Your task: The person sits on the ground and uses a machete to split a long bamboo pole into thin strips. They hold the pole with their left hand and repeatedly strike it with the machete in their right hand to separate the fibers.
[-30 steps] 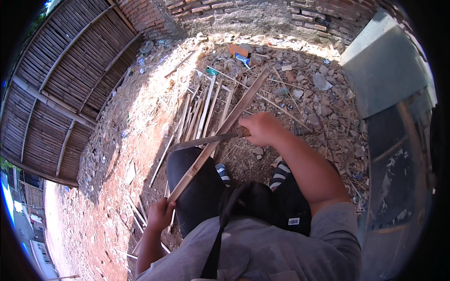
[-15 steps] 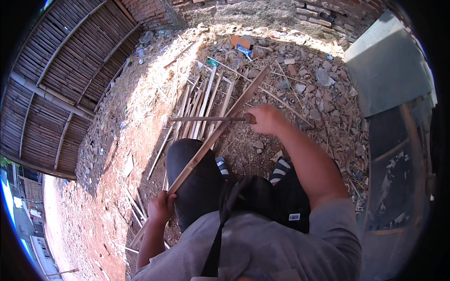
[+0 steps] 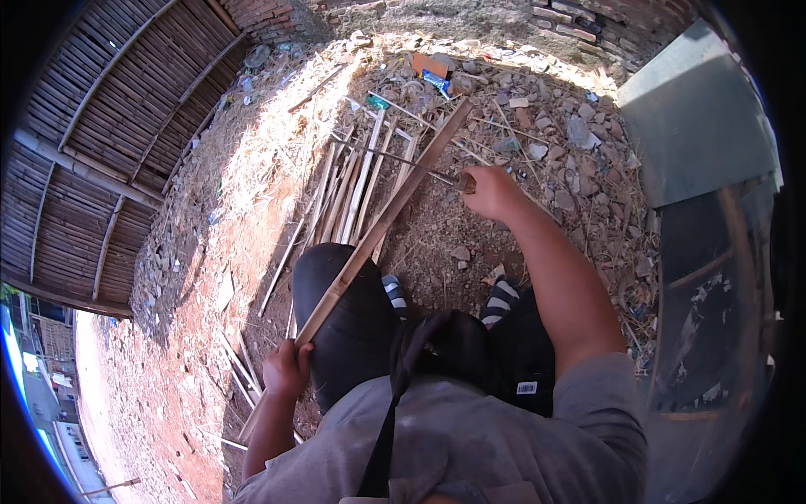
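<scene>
Head view — long pale bamboo strip (image 3: 378, 223)

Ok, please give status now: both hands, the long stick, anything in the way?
Left hand gripping long pale bamboo strip. Right hand holding thin dark blade against it. Loose split sticks underneath.

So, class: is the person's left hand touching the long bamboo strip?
Touching. The head view shows the left hand with its fingers wrapped around the lower end of the long bamboo strip, which lies across the knee.
</scene>
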The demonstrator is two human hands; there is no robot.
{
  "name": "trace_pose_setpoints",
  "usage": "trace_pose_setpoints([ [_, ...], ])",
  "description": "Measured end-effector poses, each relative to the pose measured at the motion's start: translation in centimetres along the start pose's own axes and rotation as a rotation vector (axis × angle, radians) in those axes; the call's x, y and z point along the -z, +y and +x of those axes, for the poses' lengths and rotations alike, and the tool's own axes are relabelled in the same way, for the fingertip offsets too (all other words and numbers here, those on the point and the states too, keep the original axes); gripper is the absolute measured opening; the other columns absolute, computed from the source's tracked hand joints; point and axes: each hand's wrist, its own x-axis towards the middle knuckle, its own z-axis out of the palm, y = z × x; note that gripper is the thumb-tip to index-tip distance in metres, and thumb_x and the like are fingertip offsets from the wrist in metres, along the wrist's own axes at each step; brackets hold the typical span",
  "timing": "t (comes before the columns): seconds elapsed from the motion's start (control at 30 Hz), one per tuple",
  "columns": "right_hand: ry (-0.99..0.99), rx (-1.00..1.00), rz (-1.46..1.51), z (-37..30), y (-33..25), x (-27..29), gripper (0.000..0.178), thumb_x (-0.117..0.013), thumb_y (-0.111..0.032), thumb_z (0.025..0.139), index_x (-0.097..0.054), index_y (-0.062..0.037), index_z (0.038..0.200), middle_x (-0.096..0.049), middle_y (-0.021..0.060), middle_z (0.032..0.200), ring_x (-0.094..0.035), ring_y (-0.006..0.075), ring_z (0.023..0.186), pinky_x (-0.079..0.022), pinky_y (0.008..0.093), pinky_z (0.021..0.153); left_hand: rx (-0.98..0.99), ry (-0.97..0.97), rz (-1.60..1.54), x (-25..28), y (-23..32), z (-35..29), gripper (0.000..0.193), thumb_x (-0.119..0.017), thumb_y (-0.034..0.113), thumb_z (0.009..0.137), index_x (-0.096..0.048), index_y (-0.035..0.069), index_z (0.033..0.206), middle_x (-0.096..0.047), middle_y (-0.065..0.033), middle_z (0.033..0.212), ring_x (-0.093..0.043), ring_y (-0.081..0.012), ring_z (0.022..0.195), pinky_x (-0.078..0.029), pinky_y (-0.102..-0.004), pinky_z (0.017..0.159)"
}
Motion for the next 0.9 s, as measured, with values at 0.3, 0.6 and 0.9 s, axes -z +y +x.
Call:
trace_pose_setpoints([
  [0.3, -0.101, 0.119, -0.208, -0.8, -5.0, 0.2, 0.027, -0.072, -0.021, 0.081, -0.066, -0.0091, 0.105, -0.071, 0.0163, 0.091, -0.070, 0.0366, 0.093, -0.056, 0.0473, 0.084, 0.005, -0.019, -0.037, 0.5, 0.3, 0.0, 0.035, -0.068, 0.036, 0.094, -0.056, 0.005, 0.081, -0.065, -0.0196, 0.069, -0.065, -0.0432, 0.063, -0.050, -0.0527, 0.056],
  [0.6, 0.043, -0.157, -0.013, 0.1, 2.8, 2.0, 0.037, -0.072, -0.020, 0.080, -0.069, -0.0087, 0.115, -0.071, 0.0175, 0.098, -0.069, 0.0363, 0.092, -0.056, 0.0464, 0.081, 0.012, -0.051, -0.012, 1.2, 0.0, 0.6, 0.038, -0.066, 0.038, 0.095, -0.054, 0.005, 0.079, -0.065, -0.0217, 0.070, -0.065, -0.0447, 0.063, -0.050, -0.0537, 0.056],
  [0.9, 0.046, 0.279, -0.292, -1.4, -3.3, 0.8, 0.036, -0.075, -0.017, 0.069, -0.068, -0.0118, 0.104, -0.068, 0.0112, 0.081, -0.068, 0.0369, 0.081, -0.053, 0.0516, 0.072, 0.004, 0.041, 0.058, 0.1, 0.1, -0.4, 0.036, -0.066, 0.036, 0.095, -0.054, 0.006, 0.079, -0.063, -0.0203, 0.067, -0.065, -0.0435, 0.064, -0.050, -0.0542, 0.056],
])
